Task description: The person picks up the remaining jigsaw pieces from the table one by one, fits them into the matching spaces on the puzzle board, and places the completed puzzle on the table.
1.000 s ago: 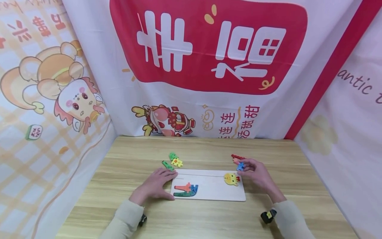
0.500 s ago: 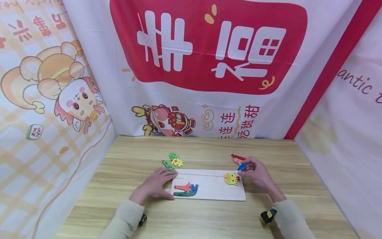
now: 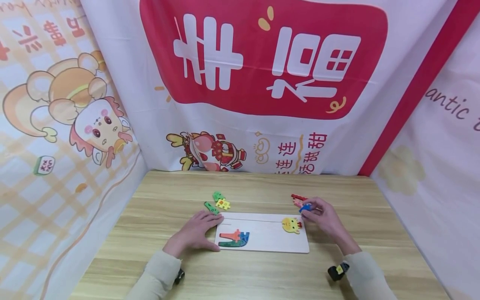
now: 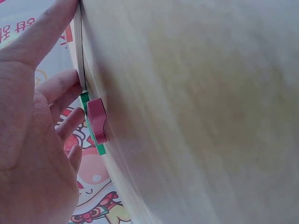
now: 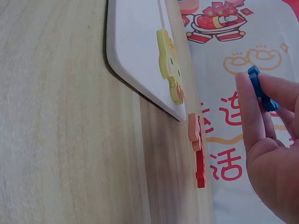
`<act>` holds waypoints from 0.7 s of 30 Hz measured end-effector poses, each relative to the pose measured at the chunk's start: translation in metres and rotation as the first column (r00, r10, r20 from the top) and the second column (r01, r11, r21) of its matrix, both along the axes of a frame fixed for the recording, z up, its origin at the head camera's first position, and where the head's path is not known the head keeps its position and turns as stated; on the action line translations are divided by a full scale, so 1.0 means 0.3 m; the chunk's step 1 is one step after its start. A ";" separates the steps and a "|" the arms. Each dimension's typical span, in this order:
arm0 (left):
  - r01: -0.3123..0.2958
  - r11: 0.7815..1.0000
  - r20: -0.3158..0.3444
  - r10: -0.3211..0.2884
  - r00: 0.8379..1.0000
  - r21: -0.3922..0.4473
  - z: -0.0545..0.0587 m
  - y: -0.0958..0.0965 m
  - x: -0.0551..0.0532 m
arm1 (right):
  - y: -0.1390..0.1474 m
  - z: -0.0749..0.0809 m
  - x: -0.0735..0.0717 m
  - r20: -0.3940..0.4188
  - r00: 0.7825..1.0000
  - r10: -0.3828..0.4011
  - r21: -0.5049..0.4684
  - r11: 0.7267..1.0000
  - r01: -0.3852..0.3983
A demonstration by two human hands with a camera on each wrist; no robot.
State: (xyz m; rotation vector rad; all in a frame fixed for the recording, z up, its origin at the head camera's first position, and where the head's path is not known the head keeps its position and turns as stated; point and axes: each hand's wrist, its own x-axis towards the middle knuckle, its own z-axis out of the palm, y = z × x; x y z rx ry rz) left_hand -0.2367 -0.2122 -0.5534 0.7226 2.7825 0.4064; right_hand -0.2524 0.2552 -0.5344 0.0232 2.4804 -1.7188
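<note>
Bracing the white rectangular board (image 3: 267,239) is best done lightly by the left hand's (image 3: 196,231) spread fingers; nearer the worktop's (image 3: 258,275) right edge, the blue jigsaw piece (image 3: 305,207) is pinched by the right hand (image 3: 325,217).

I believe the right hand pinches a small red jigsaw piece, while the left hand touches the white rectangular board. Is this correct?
The colour is wrong: the right hand pinches a small blue jigsaw piece, as the right wrist view shows. The rest stands.
</note>
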 end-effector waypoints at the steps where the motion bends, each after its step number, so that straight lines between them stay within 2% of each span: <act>1: -0.001 1.000 -0.001 0.001 1.000 0.002 0.000 0.000 0.000 | 0.000 0.001 0.001 -0.002 1.000 0.000 0.012 1.000 0.000; 12: 0.003 1.000 -0.003 -0.003 1.000 0.003 0.002 0.003 -0.002 | -0.008 0.014 0.008 0.055 0.998 0.009 0.100 0.995 -0.015; 21: 0.003 1.000 0.003 -0.003 1.000 0.004 0.003 0.002 0.000 | -0.015 0.009 0.012 0.006 1.000 0.007 0.154 0.988 -0.008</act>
